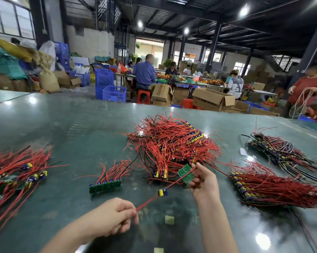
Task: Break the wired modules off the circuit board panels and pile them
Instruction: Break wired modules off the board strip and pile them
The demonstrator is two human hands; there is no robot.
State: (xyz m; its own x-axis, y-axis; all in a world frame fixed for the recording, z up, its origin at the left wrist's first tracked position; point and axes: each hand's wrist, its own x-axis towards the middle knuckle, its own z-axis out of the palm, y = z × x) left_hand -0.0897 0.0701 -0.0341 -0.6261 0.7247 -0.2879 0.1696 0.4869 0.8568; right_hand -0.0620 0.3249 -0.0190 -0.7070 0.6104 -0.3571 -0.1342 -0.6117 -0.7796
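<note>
My left hand pinches the end of a red wire whose small yellow and blue module hangs between my hands. My right hand holds a green circuit board panel piece and the wire running past it. A green panel strip with several wired modules lies flat on the table left of centre. A big heap of red-wired panels sits behind my hands. A pile of separated modules lies at the far left.
The glossy green table carries two more stacks of wired panels at the right and far right. Small yellowish scraps lie near the front edge. People work at benches beyond, among cardboard boxes and blue crates.
</note>
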